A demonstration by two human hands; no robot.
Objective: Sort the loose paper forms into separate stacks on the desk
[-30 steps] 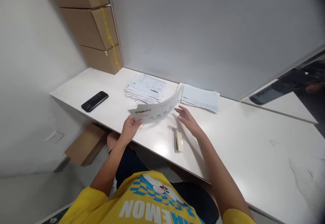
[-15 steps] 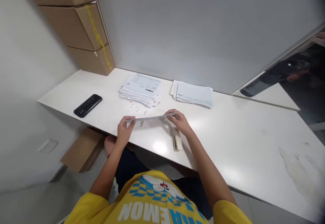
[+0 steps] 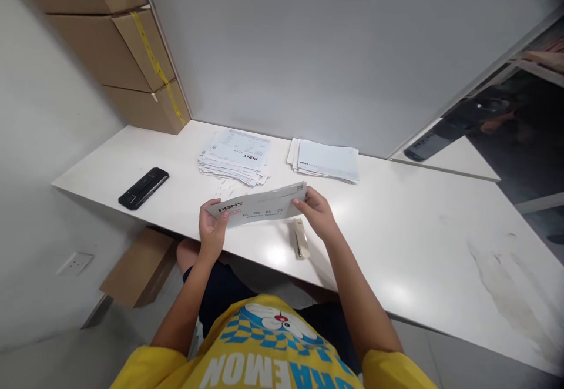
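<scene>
A sheaf of printed paper (image 3: 259, 205) with a PONY heading is tilted so its printed face shows, held above the table. My left hand (image 3: 212, 224) pinches its left end, thumb on the front. At the right end, my right hand (image 3: 318, 211) grips it between thumb and fingers. Just below the paper, near my right hand, a beige stapler (image 3: 301, 239) lies on the table. Behind the paper sit a thick stack of printed sheets (image 3: 235, 157) and, to its right, a neater stack of papers (image 3: 328, 161).
A black phone (image 3: 144, 188) lies on the left of the white table (image 3: 396, 230). Cardboard boxes (image 3: 145, 107) are piled at the back left against the wall. Another carton (image 3: 134, 265) stands on the floor below. A dark bottle (image 3: 425, 143) shows at the right, beyond the partition.
The paper was nearly edge-on and has turned so its printed face is visible. Both hands keep hold of it. The view has shifted slightly.
</scene>
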